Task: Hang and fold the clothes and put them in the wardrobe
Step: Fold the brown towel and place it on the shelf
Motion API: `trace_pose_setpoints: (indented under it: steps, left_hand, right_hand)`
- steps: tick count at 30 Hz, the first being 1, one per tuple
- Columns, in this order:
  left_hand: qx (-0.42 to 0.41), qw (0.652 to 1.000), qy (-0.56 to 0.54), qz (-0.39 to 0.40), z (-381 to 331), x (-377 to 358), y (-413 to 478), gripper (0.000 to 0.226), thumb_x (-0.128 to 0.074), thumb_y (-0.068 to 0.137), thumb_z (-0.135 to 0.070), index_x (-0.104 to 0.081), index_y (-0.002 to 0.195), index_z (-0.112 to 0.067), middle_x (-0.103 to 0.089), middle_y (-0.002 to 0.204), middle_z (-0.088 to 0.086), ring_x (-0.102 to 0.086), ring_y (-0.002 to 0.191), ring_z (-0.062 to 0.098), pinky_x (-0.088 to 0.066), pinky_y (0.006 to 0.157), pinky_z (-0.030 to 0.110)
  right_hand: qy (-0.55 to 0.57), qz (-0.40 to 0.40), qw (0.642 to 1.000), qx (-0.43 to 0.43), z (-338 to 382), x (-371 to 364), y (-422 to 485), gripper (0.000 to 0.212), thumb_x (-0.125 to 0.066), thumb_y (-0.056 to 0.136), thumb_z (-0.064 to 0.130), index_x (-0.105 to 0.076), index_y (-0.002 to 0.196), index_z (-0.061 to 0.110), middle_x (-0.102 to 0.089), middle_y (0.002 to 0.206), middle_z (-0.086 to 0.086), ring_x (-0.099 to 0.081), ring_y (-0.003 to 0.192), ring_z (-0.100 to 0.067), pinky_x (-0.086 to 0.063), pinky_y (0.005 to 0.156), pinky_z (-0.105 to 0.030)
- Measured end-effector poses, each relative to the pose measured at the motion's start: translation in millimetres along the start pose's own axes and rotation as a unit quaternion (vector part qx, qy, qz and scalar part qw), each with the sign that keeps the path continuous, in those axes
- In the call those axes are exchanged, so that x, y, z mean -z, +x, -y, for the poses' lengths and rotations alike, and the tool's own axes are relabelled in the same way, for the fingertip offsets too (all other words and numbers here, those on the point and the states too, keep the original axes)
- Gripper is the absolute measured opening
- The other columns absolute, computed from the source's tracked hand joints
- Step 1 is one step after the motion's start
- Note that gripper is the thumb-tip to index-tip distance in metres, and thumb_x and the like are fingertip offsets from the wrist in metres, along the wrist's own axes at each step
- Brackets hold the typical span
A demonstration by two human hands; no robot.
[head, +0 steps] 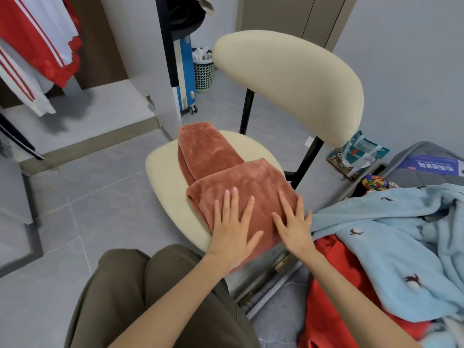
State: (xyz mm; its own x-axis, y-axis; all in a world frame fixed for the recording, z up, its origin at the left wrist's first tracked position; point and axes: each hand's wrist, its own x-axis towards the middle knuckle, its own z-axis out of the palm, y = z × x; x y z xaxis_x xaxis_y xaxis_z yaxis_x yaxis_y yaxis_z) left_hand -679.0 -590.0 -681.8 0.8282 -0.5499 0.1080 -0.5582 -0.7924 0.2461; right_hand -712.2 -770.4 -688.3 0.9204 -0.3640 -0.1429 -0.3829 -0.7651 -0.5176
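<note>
From the head camera we see the rust-red fleece trousers (233, 177) lying folded on the cream seat of the chair (165, 177). Our left hand (232, 232) and right hand (296, 228) press flat on the near fold, fingers (235, 199) straight and spread. At the right, a light blue garment (401, 247) is heaped over a red one (329, 285). At the left, the wardrobe (100, 109) stands open, with red-and-white clothes (37, 41) hanging inside.
</note>
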Motion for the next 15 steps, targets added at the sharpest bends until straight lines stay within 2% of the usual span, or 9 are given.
trace_pose_setpoints:
  steps: [3, 6, 9, 11, 13, 15]
  left_hand:
    - [-0.037, 0.997, 0.049, 0.049, -8, -15, -13, 0.107, -0.049, 0.079, -0.072, 0.014, 0.153, -0.027, 0.030, 0.153, 0.022, 0.029, 0.140, 0.042, 0.005, 0.113, 0.064]
    - [-0.017, 0.991, 0.097, 0.090, -6, -28, -20, 0.128, -0.070, 0.071, -0.063, 0.028, 0.147, -0.031, 0.036, 0.151, 0.020, 0.034, 0.137, 0.043, 0.011, 0.111, 0.066]
    - [-0.003, 0.990, 0.104, 0.100, -2, -28, -18, 0.127, -0.073, 0.077, -0.049, 0.035, 0.142, -0.035, 0.034, 0.152, 0.019, 0.030, 0.139, 0.043, 0.005, 0.112, 0.066]
    - [-0.003, 0.989, 0.093, 0.115, -1, -24, -15, 0.124, -0.071, 0.081, -0.042, 0.037, 0.140, -0.037, 0.029, 0.155, 0.018, 0.023, 0.142, 0.044, -0.001, 0.114, 0.065]
    - [-0.002, 0.988, 0.090, 0.128, 0, -19, -14, 0.118, -0.068, 0.084, -0.035, 0.036, 0.141, -0.037, 0.024, 0.157, 0.019, 0.017, 0.143, 0.045, -0.006, 0.114, 0.063]
    - [0.001, 0.986, 0.084, 0.141, 1, -12, -14, 0.108, -0.063, 0.089, -0.028, 0.029, 0.144, -0.037, 0.019, 0.158, 0.019, 0.013, 0.145, 0.044, -0.009, 0.116, 0.059]
  right_hand:
    - [0.176, 0.027, 0.982, -0.071, -9, -6, -14, 0.065, -0.045, 0.098, 0.049, -0.005, 0.149, 0.051, 0.010, 0.160, -0.013, -0.001, 0.148, -0.030, -0.009, 0.119, -0.040]
    - [0.274, 0.028, 0.960, -0.052, -10, -12, -18, 0.071, -0.050, 0.096, 0.047, -0.002, 0.146, 0.053, 0.005, 0.160, -0.003, -0.007, 0.147, -0.018, -0.014, 0.110, -0.026]
    - [0.306, 0.011, 0.950, -0.055, -7, -16, -14, 0.074, -0.055, 0.092, 0.048, -0.005, 0.146, 0.052, -0.001, 0.160, 0.000, -0.010, 0.147, -0.017, -0.015, 0.111, -0.027]
    - [0.309, -0.011, 0.949, -0.064, -7, -17, -12, 0.074, -0.061, 0.089, 0.047, -0.014, 0.147, 0.051, -0.014, 0.157, -0.003, -0.019, 0.144, -0.019, -0.020, 0.115, -0.033]
    - [0.317, -0.039, 0.945, -0.072, -7, -17, -13, 0.073, -0.067, 0.087, 0.044, -0.024, 0.146, 0.052, -0.030, 0.145, -0.005, -0.031, 0.133, -0.016, -0.028, 0.114, -0.033]
    - [0.316, -0.071, 0.943, -0.073, -5, -15, -15, 0.066, -0.070, 0.086, 0.037, -0.036, 0.141, 0.049, -0.037, 0.128, -0.005, -0.037, 0.118, -0.012, -0.032, 0.106, -0.026]
